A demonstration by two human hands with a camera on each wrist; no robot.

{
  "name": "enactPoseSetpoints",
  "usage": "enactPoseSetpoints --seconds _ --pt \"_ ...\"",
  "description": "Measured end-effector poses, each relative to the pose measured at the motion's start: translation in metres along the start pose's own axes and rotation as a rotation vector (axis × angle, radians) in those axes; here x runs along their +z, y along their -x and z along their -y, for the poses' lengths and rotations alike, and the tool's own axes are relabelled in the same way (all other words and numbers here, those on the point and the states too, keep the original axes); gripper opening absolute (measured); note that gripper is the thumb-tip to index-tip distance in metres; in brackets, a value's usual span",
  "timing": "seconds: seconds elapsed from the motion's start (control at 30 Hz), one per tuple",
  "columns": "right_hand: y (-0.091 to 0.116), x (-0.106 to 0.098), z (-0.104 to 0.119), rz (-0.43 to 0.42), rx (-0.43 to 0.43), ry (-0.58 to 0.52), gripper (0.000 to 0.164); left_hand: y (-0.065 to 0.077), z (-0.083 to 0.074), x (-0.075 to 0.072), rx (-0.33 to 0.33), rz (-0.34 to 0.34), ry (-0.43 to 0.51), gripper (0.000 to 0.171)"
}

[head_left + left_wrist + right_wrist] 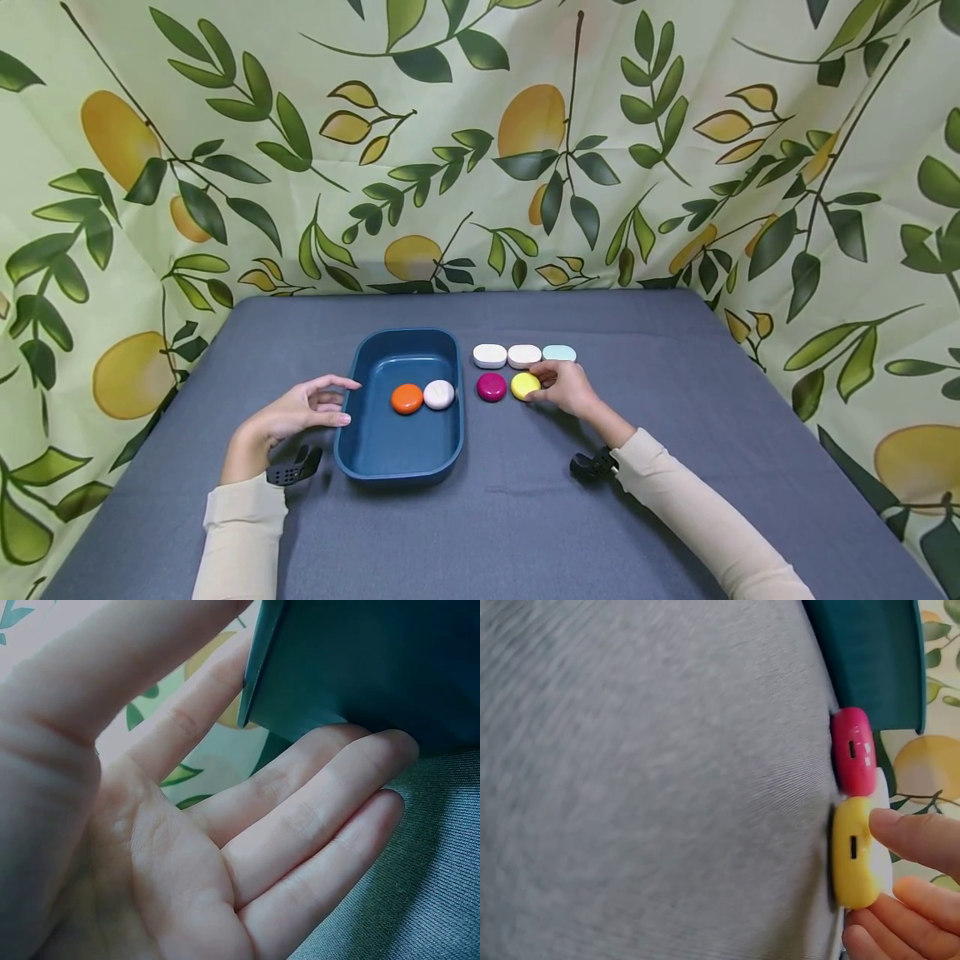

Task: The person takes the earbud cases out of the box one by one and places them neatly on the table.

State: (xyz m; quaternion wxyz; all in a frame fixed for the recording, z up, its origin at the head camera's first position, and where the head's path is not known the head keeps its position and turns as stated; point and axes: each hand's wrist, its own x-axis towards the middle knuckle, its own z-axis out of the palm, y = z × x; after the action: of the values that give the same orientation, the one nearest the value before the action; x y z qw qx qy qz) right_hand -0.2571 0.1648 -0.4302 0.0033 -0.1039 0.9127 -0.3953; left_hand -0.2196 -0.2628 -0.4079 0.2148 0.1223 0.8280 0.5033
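My left hand [303,410] is at the left side of a blue rectangular tray [397,477], its relaxed fingers [322,814] against the outer wall. Inside the tray sit an orange round case [407,399] and a white round case [438,395], side by side. My right hand [567,388] pinches a yellow round case [853,851] between thumb and fingers, right at the cloth; a small dark slot shows in its side. Just left of it in the head view lies a magenta round case [492,387] with a similar slot.
Behind the round cases stand two white oblong cases, the left [490,357] and middle [523,357], and a pale blue oblong case [558,353] partly behind my right hand. Grey-blue cloth [517,517] covers the table. A leaf-patterned curtain [465,192] hangs around it.
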Motion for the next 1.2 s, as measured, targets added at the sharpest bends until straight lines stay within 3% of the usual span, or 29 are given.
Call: enactPoseSetpoints --seconds 0.27,0.7,1.2 --pt "0.001 -0.011 0.016 -0.033 -0.013 -0.009 0.044 0.0 0.0 0.0 0.003 -0.008 -0.009 0.066" --pt "0.002 -0.018 0.044 0.028 -0.118 -0.138 0.044 0.0 0.0 0.0 0.007 -0.008 -0.003 0.065" --pt "-0.011 0.005 0.089 0.111 -0.126 -0.256 0.047 0.0 0.002 -0.002 0.034 -0.011 -0.019 0.064"
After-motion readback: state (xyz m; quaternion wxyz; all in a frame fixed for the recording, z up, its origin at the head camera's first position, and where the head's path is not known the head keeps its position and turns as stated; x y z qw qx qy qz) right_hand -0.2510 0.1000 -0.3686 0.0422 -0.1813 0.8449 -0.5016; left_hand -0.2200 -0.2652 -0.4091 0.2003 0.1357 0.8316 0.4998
